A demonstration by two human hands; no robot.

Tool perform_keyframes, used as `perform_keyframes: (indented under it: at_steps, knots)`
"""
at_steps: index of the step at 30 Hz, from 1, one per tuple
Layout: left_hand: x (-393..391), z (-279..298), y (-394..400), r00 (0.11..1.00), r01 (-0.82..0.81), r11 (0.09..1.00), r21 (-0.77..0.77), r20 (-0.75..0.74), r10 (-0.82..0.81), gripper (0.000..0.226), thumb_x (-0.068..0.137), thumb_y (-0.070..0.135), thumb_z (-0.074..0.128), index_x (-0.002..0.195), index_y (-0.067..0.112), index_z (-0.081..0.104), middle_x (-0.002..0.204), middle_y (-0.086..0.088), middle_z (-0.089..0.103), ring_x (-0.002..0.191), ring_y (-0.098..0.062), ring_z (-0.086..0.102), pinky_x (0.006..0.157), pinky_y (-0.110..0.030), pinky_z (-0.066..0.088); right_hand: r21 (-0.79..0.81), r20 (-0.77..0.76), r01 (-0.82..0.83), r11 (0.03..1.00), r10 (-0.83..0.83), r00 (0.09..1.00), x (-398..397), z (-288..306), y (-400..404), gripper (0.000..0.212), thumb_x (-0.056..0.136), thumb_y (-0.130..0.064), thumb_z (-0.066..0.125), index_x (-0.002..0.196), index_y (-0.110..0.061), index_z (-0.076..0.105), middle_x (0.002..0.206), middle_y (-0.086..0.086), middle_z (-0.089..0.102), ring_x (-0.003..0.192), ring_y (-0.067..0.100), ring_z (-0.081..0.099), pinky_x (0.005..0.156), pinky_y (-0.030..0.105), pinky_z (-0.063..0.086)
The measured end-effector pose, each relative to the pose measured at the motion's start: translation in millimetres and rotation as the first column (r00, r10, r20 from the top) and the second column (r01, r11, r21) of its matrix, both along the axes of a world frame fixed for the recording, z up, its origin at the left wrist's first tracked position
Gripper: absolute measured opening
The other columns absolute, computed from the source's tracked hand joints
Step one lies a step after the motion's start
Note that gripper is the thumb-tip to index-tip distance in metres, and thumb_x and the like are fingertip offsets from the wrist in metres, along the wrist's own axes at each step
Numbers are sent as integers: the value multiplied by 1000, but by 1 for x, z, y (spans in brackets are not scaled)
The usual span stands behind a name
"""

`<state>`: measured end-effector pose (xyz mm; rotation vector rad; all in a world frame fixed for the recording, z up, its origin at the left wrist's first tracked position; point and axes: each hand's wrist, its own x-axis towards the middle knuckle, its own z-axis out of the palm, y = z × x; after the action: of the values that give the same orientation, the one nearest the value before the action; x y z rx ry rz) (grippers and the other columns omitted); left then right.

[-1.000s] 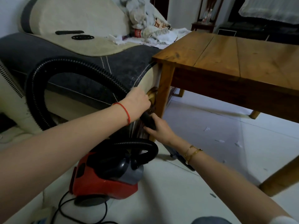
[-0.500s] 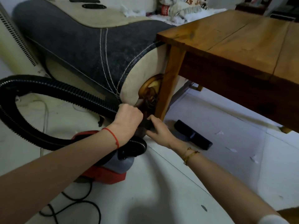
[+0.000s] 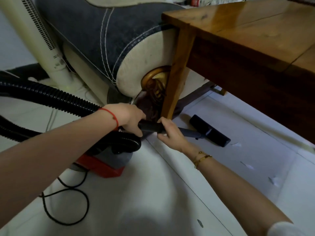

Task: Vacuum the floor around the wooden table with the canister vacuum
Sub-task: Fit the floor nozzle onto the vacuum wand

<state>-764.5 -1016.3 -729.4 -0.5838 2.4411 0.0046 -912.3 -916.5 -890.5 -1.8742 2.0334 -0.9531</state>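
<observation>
I see my left hand wrapped around the black wand right where the bumpy black hose joins it. My right hand holds the same wand a little further along, with the thumb on top and the fingers curled under it. The wand slants down to the flat black floor head, which lies on the white tile floor just beside the leg of the wooden table. The red and grey canister vacuum sits on the floor under my left wrist, and the hose loops away to the left and back into its top. I cannot see inside the canister, so I cannot tell what is in it. A thin black cord curls on the floor near it. Small white scraps lie on the tiles under the table. A blue and cream sofa arm touches the table corner.
</observation>
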Motion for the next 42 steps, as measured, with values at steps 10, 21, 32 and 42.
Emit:
perform_keyframes:
  at_steps: [10,21,32,42]
  knots:
    - [20,8,54,976,54,901,-431,-167,-138,41,90,53,51,105,15,56,81,0,54,72,-20,54,56,-30,37,-39,23,13,999,-12,1000,-3,9,17,18,80,-15,63,91,-14,48,84,1,52,77,14,45,66,30,36]
    - [19,-59,79,918,-125,882,-454,-391,-71,28,93,37,53,105,13,47,91,2,62,80,-18,63,59,-29,35,-72,-161,95,993,-106,981,11,-11,33,23,81,-22,64,102,-17,55,93,0,56,89,16,50,80,28,36]
    - [-17,-76,73,951,-120,949,-293,-307,26,33,93,28,54,119,11,47,107,-4,62,95,-21,62,67,-29,40,133,-388,280,951,-210,897,13,-2,29,35,84,-26,64,116,-14,53,111,12,58,104,33,53,86,41,42]
    - [-24,-65,50,958,-62,964,-258,-288,-16,39,93,40,53,120,13,50,103,-5,59,87,-22,59,66,-31,40,150,-429,281,948,-193,882,-7,8,20,36,89,-30,62,116,-10,51,109,14,58,100,31,55,76,35,40]
